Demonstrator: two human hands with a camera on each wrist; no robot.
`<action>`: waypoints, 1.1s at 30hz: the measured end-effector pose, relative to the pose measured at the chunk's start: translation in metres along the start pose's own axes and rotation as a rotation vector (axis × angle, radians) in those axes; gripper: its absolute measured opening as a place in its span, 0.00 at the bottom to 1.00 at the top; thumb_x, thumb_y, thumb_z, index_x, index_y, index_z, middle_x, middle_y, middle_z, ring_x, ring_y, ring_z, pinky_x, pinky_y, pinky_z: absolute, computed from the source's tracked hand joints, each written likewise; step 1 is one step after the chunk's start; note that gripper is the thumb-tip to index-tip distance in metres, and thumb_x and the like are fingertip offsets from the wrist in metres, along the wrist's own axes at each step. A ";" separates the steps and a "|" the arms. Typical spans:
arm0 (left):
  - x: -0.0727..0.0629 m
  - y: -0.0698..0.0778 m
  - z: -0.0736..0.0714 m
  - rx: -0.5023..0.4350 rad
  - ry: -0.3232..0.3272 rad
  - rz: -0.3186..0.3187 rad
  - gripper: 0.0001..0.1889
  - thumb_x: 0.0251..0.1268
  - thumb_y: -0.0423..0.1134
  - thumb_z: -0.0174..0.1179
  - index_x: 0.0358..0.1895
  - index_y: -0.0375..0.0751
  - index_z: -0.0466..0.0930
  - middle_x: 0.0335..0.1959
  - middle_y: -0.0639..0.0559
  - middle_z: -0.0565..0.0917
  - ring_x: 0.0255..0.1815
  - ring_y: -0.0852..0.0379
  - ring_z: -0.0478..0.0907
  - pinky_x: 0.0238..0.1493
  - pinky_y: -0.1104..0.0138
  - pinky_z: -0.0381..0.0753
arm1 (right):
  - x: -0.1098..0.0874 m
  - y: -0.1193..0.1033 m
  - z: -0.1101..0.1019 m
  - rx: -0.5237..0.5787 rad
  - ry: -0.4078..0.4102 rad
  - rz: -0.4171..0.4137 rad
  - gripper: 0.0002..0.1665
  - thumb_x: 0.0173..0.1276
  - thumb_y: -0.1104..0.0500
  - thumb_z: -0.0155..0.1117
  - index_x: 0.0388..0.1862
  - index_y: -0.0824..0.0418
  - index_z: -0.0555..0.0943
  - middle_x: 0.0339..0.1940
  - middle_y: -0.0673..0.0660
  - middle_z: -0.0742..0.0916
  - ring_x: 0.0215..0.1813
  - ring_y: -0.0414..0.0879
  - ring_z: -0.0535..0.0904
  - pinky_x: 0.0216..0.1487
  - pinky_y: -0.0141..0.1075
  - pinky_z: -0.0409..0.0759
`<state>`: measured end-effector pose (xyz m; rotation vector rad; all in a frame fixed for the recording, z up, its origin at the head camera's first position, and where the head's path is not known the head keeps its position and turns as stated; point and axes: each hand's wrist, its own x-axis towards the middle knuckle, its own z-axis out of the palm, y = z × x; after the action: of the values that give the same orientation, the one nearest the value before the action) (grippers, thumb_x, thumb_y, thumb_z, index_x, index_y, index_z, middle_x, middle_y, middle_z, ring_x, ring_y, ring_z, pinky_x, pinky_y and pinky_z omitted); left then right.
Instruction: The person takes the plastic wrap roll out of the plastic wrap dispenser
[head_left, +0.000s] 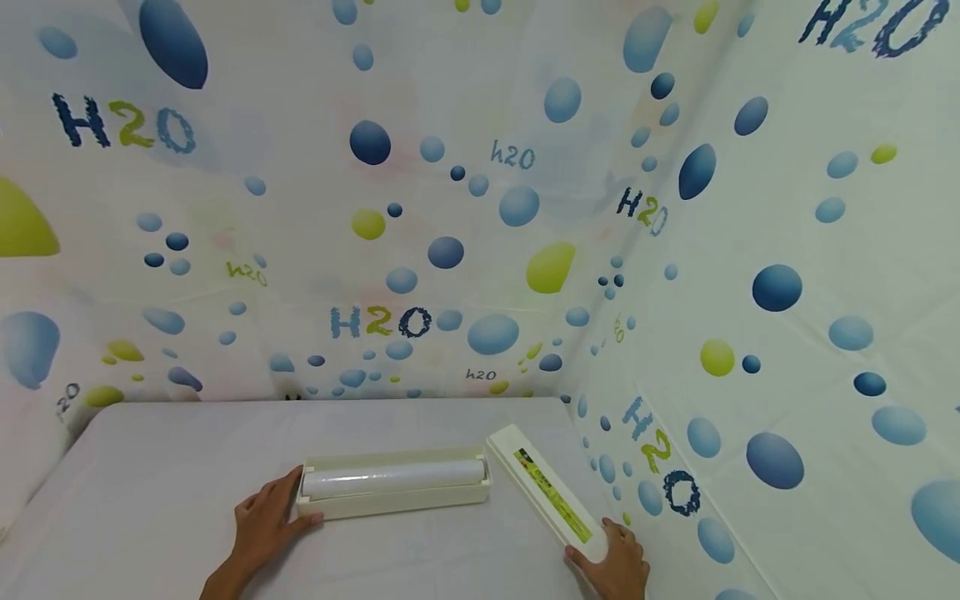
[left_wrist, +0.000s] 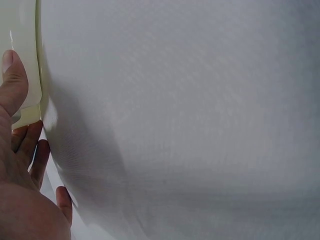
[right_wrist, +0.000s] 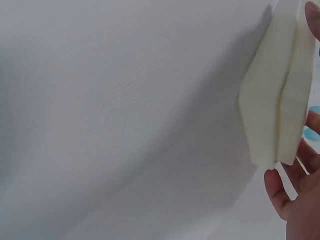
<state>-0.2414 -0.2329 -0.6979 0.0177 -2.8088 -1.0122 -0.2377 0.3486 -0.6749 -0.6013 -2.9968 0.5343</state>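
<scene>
A long cream cling film dispenser (head_left: 405,501) lies on the white-covered table, its top off and a shiny roll of film (head_left: 397,477) showing inside. At its left end my left hand (head_left: 266,517) grips it, thumb on the front side and fingers round the end. The left wrist view shows that thumb pressed on the cream casing (left_wrist: 25,30). To the right, my right hand (head_left: 618,562) holds the dispenser's long lid (head_left: 502,442) by its near end. The lid slants away from me, its yellow-green label (head_left: 551,496) facing up; its side appears in the right wrist view.
White cloth (head_left: 150,467) covers the table. Behind it hangs a white sheet (head_left: 300,167) printed with blue and green drops and H2O lettering. A similar printed sheet (head_left: 795,225) runs along the right side, close beside my right hand.
</scene>
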 end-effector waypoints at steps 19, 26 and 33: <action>-0.004 -0.004 0.000 0.007 0.037 0.030 0.51 0.63 0.60 0.77 0.80 0.33 0.64 0.75 0.27 0.76 0.71 0.28 0.71 0.65 0.32 0.59 | 0.032 -0.043 -0.027 0.245 0.215 -0.423 0.37 0.61 0.52 0.87 0.64 0.69 0.85 0.53 0.67 0.92 0.55 0.65 0.85 0.57 0.62 0.81; -0.005 -0.001 -0.002 0.001 0.026 0.011 0.52 0.63 0.60 0.77 0.80 0.32 0.64 0.75 0.26 0.76 0.72 0.27 0.70 0.66 0.31 0.59 | 0.039 -0.073 -0.035 0.319 0.229 -0.564 0.34 0.62 0.62 0.85 0.66 0.68 0.84 0.55 0.66 0.92 0.56 0.63 0.85 0.59 0.62 0.83; -0.004 -0.001 -0.003 -0.008 0.036 0.021 0.51 0.63 0.59 0.77 0.80 0.32 0.65 0.75 0.26 0.77 0.72 0.27 0.71 0.65 0.32 0.59 | 0.042 -0.094 -0.039 0.339 0.267 -0.641 0.34 0.61 0.65 0.85 0.67 0.67 0.84 0.56 0.63 0.92 0.56 0.60 0.85 0.58 0.60 0.80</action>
<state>-0.2370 -0.2348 -0.6969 0.0053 -2.7668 -1.0078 -0.3069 0.2959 -0.6080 0.2838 -2.5428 0.7922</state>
